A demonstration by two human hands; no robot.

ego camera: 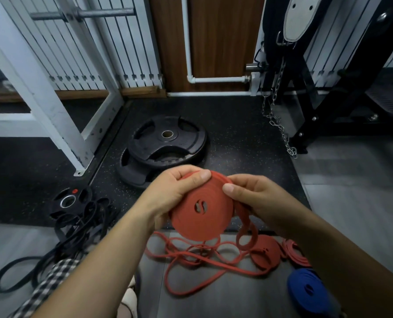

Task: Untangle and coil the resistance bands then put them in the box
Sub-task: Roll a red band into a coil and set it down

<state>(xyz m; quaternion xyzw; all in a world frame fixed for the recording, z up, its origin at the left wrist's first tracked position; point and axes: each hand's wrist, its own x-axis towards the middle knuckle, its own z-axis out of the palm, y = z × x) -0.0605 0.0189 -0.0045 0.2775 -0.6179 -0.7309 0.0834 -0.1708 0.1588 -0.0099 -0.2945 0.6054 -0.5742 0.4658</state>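
A red resistance band wound into a flat coil (202, 207) is held up in front of me. My left hand (174, 191) grips its left rim, thumb on top. My right hand (255, 198) pinches the right rim, and the band's loose end (246, 232) hangs down in a loop below it. On the floor underneath lies a tangle of thin red bands (191, 260). To its right sit a coiled red band (266, 251), another red coil (294, 253) and a coiled blue band (310, 290). No box is in view.
A heap of black bands (71, 228) lies at the left beside a small black weight plate (70, 200). Two large black plates (165, 145) are stacked on the rubber mat ahead. A white rack frame (60, 115) stands at the left, a chain (280, 125) and black bench at the right.
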